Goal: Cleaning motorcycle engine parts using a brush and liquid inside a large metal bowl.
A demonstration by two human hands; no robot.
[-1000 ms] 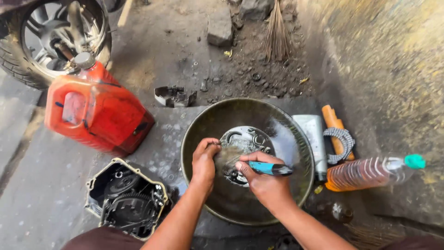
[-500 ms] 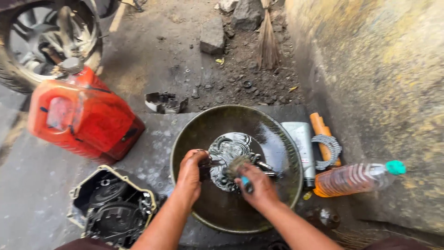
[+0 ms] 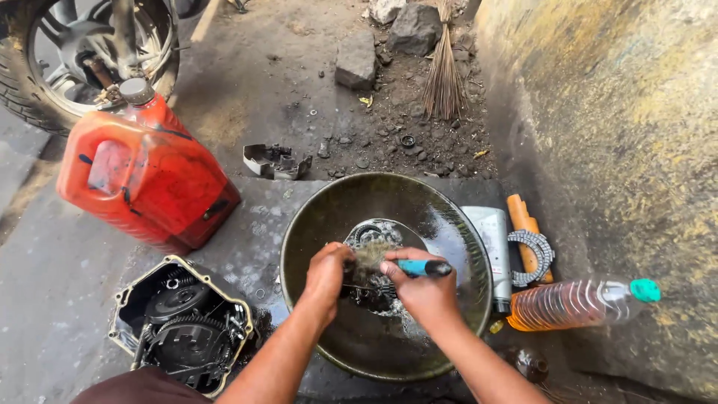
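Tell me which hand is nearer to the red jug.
Left. The left hand is in the metal bowl, on the side toward the red jug. The right hand, holding a blue-handled brush, is farther right.

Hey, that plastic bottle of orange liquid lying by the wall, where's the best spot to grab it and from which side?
Probably around the ribbed middle of the plastic bottle, coming down from above. It lies on its side, teal cap pointing right, with the wall close behind it and the metal basin to its left, so the top is the open approach.
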